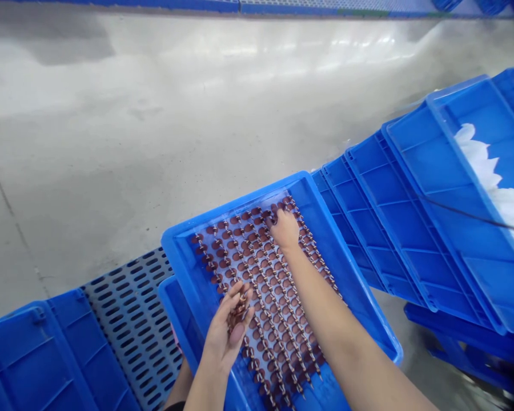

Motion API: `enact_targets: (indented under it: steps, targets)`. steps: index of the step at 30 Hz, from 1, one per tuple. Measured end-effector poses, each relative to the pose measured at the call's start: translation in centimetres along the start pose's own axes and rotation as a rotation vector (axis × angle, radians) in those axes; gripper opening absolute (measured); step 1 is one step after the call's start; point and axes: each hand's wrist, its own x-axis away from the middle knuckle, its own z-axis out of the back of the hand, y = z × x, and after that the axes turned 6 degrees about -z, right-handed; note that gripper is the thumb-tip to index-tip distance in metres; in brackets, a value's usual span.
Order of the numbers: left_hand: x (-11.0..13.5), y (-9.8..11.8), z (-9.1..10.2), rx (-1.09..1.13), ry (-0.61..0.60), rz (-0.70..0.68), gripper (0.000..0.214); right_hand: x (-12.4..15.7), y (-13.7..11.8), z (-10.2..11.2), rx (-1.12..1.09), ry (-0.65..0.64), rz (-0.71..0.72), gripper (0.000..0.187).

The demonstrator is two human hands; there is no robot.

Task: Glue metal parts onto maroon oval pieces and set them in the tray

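A blue plastic crate [325, 228] in front of me holds a clear tray with rows of small brown round parts [265, 274] with metal pins. My left hand [229, 331] is cupped palm-up over the near left of the tray, holding a small bunch of the brown parts. My right hand [285, 228] reaches to the far end of the tray, fingers curled down onto the parts there; whether it grips one is hidden.
Several blue crates [411, 217] lean stacked at the right, the nearest one [488, 171] containing white material. Another blue crate [29, 354] sits at the lower left beside a blue slotted pallet [128, 314]. Grey concrete floor [154, 114] lies beyond.
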Motion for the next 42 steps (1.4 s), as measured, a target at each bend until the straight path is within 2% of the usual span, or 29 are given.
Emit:
enact_targets:
  steps: [5, 17, 25, 30, 42]
  targets:
    - [-0.1, -0.1, 0.2, -0.003, -0.015, -0.005, 0.027, 0.9, 0.6, -0.2, 0.017, -0.025, -0.002, 0.027]
    - [0.0, 0.0, 0.0, -0.024, -0.006, -0.011, 0.027, 0.9, 0.9, 0.5, 0.026, -0.041, -0.010, 0.026]
    - [-0.1, -0.1, 0.2, -0.019, -0.020, -0.006, 0.027, -2.0, 2.2, 1.1, -0.014, 0.017, -0.066, 0.027]
    - [0.0, 0.0, 0.0, -0.019, 0.002, 0.002, 0.027, -3.7, 2.3, 1.5, -0.006, -0.035, 0.038, 0.026]
    - [0.0, 0.2, -0.1, -0.021, 0.018, 0.008, 0.027, -4.3, 2.4, 1.7, 0.067, -0.140, 0.271, 0.021]
